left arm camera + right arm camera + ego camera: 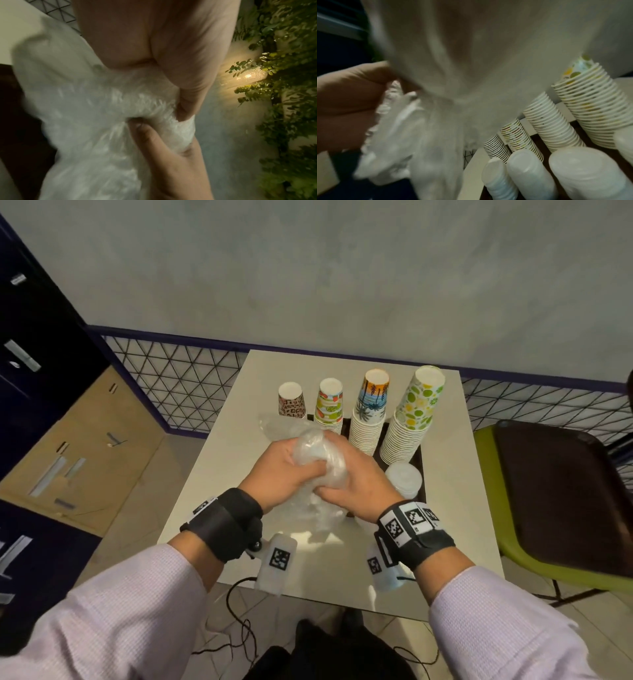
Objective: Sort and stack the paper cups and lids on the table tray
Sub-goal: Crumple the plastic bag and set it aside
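Both hands meet above the middle of the white table and crumple a clear plastic bag. My left hand grips its upper part, and my right hand holds it from the right and below. In the left wrist view the bag is bunched between curled fingers. Upside-down paper cup stacks stand at the back: leopard print, fruit print, palm print and lime print. White lid stacks stand in front of them on the dark tray; the head view shows one lid stack.
A green chair carrying a dark tray stands right of the table. Dark cabinets and flattened cardboard lie to the left. Black cables run on the floor below the table's near edge.
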Tool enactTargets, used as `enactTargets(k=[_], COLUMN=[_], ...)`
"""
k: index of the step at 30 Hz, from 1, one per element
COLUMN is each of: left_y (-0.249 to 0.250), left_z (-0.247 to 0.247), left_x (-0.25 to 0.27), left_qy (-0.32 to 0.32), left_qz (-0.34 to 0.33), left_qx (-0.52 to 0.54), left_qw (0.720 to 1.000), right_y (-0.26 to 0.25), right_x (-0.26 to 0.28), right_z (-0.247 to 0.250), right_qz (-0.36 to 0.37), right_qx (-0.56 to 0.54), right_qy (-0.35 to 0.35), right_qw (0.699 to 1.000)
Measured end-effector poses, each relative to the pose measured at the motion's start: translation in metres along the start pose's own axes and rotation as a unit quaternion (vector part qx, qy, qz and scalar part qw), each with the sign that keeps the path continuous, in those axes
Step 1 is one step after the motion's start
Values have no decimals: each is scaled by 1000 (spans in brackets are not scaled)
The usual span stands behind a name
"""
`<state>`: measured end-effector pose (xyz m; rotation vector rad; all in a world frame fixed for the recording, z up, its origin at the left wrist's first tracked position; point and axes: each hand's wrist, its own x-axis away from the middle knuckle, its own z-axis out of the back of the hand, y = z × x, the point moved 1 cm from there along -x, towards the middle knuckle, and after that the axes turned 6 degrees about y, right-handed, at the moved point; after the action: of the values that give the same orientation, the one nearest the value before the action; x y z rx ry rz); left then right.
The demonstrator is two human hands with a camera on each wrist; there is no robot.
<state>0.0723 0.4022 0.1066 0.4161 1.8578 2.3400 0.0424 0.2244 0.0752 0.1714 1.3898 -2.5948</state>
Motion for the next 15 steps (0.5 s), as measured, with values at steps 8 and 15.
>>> enactTargets(k=[8, 15], left_y=[-4, 1], left_z=[-9, -9], left_x=[-4, -7], left_qy=[18, -75], left_qz=[-73, -31], left_qx=[-115, -10], left_qw=[991, 997], right_y=[8, 9], right_x=[1, 2], right_z=[8, 12], right_qz=[-108, -109], right_qx=[-114, -63], right_qy=[71, 85], right_qw=[985, 988])
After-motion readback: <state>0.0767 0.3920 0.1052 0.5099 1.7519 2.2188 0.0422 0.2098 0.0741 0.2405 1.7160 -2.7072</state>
